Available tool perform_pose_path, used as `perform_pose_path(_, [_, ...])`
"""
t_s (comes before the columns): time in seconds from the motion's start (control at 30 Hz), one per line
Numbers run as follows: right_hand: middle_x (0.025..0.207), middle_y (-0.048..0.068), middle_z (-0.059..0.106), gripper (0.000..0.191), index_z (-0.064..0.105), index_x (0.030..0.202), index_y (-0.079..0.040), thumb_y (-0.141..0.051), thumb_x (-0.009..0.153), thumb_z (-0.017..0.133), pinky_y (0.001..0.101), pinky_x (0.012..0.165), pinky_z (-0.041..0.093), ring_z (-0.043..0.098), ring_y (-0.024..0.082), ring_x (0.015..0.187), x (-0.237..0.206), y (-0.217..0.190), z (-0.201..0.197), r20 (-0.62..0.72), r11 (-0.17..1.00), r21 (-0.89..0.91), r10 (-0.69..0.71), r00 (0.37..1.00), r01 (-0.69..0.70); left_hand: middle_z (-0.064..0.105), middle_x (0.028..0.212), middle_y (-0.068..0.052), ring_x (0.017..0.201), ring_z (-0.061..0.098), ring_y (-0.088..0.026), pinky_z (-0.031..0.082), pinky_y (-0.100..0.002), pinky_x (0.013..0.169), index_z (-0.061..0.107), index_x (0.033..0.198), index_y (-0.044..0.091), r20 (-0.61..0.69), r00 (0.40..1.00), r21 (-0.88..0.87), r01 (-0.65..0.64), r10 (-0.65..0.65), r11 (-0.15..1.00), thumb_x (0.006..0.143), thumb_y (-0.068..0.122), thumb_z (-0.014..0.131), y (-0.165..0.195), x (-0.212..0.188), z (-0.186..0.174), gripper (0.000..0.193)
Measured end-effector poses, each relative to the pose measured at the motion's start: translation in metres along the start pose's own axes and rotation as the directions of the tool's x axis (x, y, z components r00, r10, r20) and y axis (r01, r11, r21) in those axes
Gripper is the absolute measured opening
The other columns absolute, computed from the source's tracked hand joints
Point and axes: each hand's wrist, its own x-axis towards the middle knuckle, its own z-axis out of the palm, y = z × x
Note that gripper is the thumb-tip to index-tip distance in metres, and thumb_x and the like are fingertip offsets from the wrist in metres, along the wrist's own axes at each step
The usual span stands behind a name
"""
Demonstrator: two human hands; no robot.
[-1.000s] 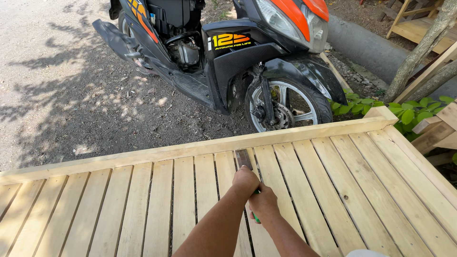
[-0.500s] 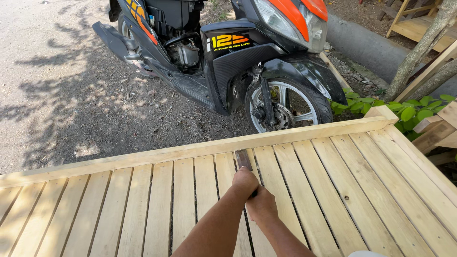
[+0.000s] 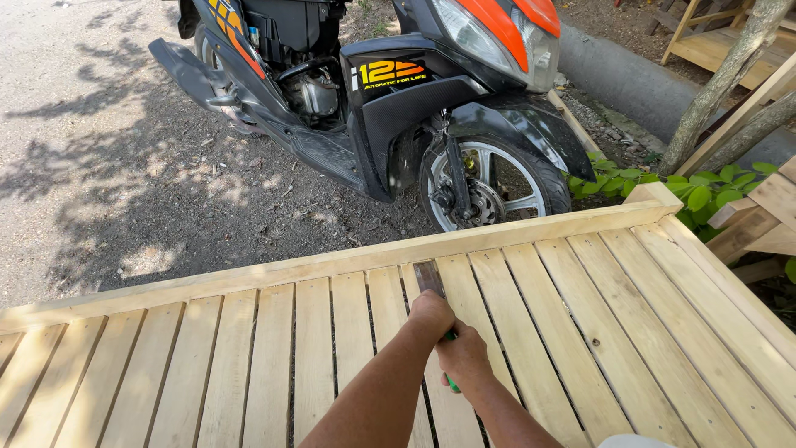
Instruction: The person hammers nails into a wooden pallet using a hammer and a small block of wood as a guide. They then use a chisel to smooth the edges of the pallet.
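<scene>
A slatted panel of pale wooden boards (image 3: 580, 332) fills the lower half of the head view. Both my hands grip one flat tool with a dark blade (image 3: 429, 278) and a green handle (image 3: 451, 336). The blade lies along a slat near the panel's far rail. My left hand (image 3: 431, 314) is closed over the tool just behind the blade. My right hand (image 3: 464, 358) is closed on the handle right behind it, and a bit of green shows below that hand.
A black and orange scooter (image 3: 390, 108) stands on the gravel just beyond the panel's far rail (image 3: 332, 261), its front wheel (image 3: 489, 187) close to the wood. Green plants (image 3: 705, 195), a thin tree trunk (image 3: 721, 83) and more wooden frames (image 3: 763, 216) are at the right.
</scene>
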Motion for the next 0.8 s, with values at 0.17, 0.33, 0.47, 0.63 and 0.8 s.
perform_pose_path(0.17, [0.072,0.009,0.069,0.03,0.068,0.121,-0.01,-0.028,0.098,0.062,0.0371,0.037,0.044,0.062,0.021,0.043,0.003,0.002,0.015,0.013,0.999,0.041,-0.013,1.0,0.012,0.065,0.129,-0.021,0.116,0.069,-0.029,0.058,-0.035,0.094,0.073,0.118,-0.002,0.077,0.984,0.382,-0.181,0.164,0.906,0.096,0.021,0.064,-0.006,0.012,0.002,0.033])
perform_pose_path(0.33, [0.074,0.01,0.069,0.03,0.071,0.119,-0.008,-0.029,0.098,0.064,0.0378,0.039,0.049,0.061,0.021,0.045,-0.001,-0.006,0.019,0.003,0.999,0.016,-0.028,1.0,0.028,0.056,0.137,-0.018,0.123,0.062,-0.03,0.055,-0.036,0.098,0.072,0.123,0.0,0.054,0.965,0.454,-0.254,0.258,0.854,0.096,0.021,0.063,-0.016,0.009,-0.002,0.035])
perform_pose_path(0.47, [0.074,0.01,0.071,0.031,0.071,0.123,-0.019,-0.031,0.096,0.063,0.0407,0.043,0.048,0.063,0.026,0.047,0.003,-0.004,0.0,0.005,0.988,-0.151,-0.035,0.999,0.036,0.064,0.135,-0.021,0.121,0.067,-0.034,0.057,-0.038,0.099,0.048,0.146,-0.001,-0.029,1.0,-0.134,-0.012,0.009,0.991,0.094,0.02,0.06,-0.005,0.002,0.001,0.057])
perform_pose_path(0.63, [0.077,0.004,0.074,0.038,0.068,0.128,-0.023,-0.033,0.091,0.068,0.0389,0.046,0.056,0.069,0.023,0.05,0.012,0.015,0.007,-0.051,0.975,-0.177,-0.142,0.989,0.131,0.052,0.146,-0.025,0.13,0.059,-0.034,0.053,-0.036,0.105,0.011,0.163,0.001,0.028,0.997,0.016,-0.079,0.078,0.997,0.089,0.022,0.068,-0.006,-0.005,0.003,0.096])
perform_pose_path(0.8, [0.075,0.01,0.076,0.035,0.069,0.127,-0.018,-0.031,0.095,0.064,0.0387,0.048,0.056,0.068,0.023,0.05,0.021,0.023,0.01,-0.018,0.98,-0.176,-0.099,0.995,0.095,0.056,0.145,-0.022,0.126,0.063,-0.034,0.056,-0.036,0.1,0.012,0.164,0.003,0.035,0.998,-0.023,-0.057,0.058,0.998,0.091,0.019,0.061,-0.011,-0.01,0.007,0.089])
